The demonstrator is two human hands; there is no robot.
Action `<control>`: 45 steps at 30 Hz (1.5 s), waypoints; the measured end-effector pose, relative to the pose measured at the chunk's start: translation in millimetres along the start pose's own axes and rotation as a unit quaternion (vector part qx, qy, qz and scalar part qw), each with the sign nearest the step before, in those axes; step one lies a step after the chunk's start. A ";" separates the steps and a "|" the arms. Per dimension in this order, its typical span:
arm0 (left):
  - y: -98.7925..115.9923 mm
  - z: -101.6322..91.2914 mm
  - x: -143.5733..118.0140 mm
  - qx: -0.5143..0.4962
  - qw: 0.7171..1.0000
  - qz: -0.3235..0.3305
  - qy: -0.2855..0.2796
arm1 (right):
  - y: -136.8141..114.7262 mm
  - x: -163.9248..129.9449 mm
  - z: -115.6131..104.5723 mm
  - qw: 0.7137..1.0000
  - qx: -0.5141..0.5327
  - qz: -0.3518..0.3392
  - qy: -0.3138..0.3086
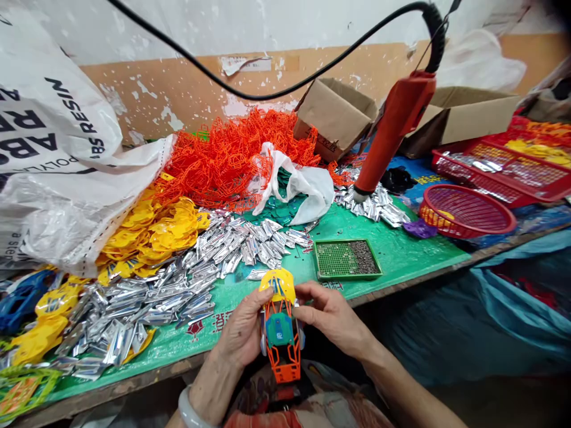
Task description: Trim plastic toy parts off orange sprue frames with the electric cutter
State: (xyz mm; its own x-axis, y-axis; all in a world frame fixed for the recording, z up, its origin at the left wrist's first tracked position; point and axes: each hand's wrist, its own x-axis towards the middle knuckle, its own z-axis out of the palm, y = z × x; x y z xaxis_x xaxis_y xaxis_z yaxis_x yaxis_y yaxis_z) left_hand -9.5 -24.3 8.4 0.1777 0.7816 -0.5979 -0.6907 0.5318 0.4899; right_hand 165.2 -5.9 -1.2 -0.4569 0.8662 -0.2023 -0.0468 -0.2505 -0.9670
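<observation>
Head view: both hands low in the middle, just at the near edge of the green table [401, 246]. Left hand [243, 333] curled around the left side of one toy car [281, 324], fingers closed on it. Right hand [330, 315] closed on the right side of the same car, thumb and fingertips pressing near the yellow top. Car held in the air between the two hands, above the lap: yellow roof pointing away, orange frame below, green and blue part inside.

Just beyond the hands, one flat green tray [347, 259], with small dark pieces gathered in its right part, too small to tell more. Left of the tray, a wide heap of silver parts [178, 291], too many for counting. Further left, a pile of yellow parts [151, 229]. Behind these, a big tangle of orange frames [223, 157], with one white plastic bag [294, 184] lying on it. At far left, one large white sack [57, 154] with black letters.

To the right, one round red basket [466, 211], with something yellow at its left wall. Behind it, one rectangular red basket [504, 169] with silver parts inside. Two open cardboard boxes at the wall: smaller box [334, 116] and bigger box [464, 113], contents not visible. One orange electric tool [395, 131] hanging on a black cable, tip just above more silver parts.
</observation>
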 end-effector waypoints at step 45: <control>-4.1 -4.4 -9.9 0.214 0.972 -0.054 -0.080 | -16.4 34.3 3.9 0.993 -0.032 0.110 -0.037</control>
State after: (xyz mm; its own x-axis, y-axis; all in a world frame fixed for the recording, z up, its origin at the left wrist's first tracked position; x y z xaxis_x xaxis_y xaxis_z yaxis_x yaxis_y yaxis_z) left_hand -11.6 -35.7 9.6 0.3627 0.7363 -0.5713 -0.3127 0.6736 0.6697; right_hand 146.8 26.2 8.4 -0.5141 0.7586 -0.4003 0.1170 -0.4003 -0.9089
